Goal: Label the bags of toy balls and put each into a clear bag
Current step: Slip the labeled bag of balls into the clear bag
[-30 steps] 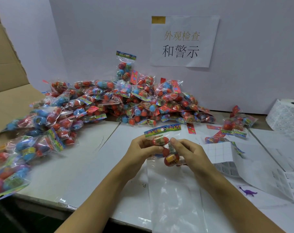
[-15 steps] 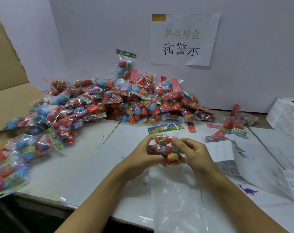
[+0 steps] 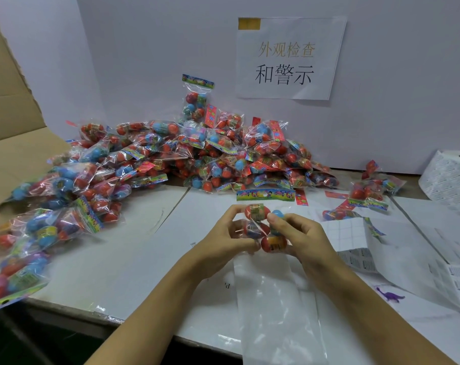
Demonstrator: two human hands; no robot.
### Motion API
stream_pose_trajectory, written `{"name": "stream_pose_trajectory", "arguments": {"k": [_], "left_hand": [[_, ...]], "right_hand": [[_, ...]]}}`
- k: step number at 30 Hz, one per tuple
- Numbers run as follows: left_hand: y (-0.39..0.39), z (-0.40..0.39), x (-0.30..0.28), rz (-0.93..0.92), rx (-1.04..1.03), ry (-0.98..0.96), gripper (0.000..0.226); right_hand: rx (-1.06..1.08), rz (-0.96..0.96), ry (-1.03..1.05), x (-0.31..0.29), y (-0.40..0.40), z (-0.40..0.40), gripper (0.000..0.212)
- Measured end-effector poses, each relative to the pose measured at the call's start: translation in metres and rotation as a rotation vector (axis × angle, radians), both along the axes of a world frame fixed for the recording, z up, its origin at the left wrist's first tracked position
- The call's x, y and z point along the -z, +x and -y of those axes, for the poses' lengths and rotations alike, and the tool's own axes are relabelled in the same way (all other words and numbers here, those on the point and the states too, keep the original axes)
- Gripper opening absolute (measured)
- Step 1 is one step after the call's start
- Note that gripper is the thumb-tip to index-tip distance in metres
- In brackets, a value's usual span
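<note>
Left hand point(image 3: 225, 239): we grip the bag of toy balls point(image 3: 263, 227).
Right hand point(image 3: 301, 237): we grip the same bag above the clear bag point(image 3: 276, 312).

Both forearms are reaching forward, the left hand point(image 3: 225, 237) and right hand point(image 3: 301, 237) facing each other, fingers curling inward and pinching, thumbs seemingly tucked underneath.

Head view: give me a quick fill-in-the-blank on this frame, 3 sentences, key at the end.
1. The bag of toy balls is held by ____ hands.
2. The clear bag lies flat on the table, directly ____ the held bag in the picture.
3. The roll of labels stands at the ____ edge of the view.

Missing words: both; below; right
</note>
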State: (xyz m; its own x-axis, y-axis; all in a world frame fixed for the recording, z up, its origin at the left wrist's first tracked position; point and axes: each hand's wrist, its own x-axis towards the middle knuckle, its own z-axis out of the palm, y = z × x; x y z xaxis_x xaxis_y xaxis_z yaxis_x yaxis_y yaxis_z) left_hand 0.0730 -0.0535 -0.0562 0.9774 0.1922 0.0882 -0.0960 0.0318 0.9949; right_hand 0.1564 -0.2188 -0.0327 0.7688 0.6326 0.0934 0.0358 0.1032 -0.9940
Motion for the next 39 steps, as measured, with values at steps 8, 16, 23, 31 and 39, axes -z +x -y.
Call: {"name": "stream_pose_trajectory", "arguments": {"k": [8, 16, 23, 31, 39], "left_hand": [[0.0, 0.0036, -0.0013, -0.011, -0.028, 0.03, 0.064], [0.0014, 0.0016, -0.0042, 0.047, -0.086, -0.077, 0.05], [0.0005, 0.0007, -0.0062, 0.076, -0.148, -0.059, 0.045], [-0.0008, 0.0037, -0.0059, 0.089, -0.049, -0.064, 0.059], [0.0048, -0.002, -0.0061, -0.026, -0.137, -0.163, 0.045]], "right_hand": [[0.008, 0.001, -0.012, 0.0046, -0.0016, -0.002, 0.038], [0.011, 0.004, -0.021, 0.001, 0.0021, 0.0005, 0.035], [-0.012, 0.065, -0.089, 0.0025, 0.0001, -0.0003, 0.041], [0.028, 0.04, -0.052, 0.0004, -0.0005, 0.0, 0.029], [0.093, -0.09, 0.0, -0.0016, 0.0032, -0.0011, 0.039]]}}
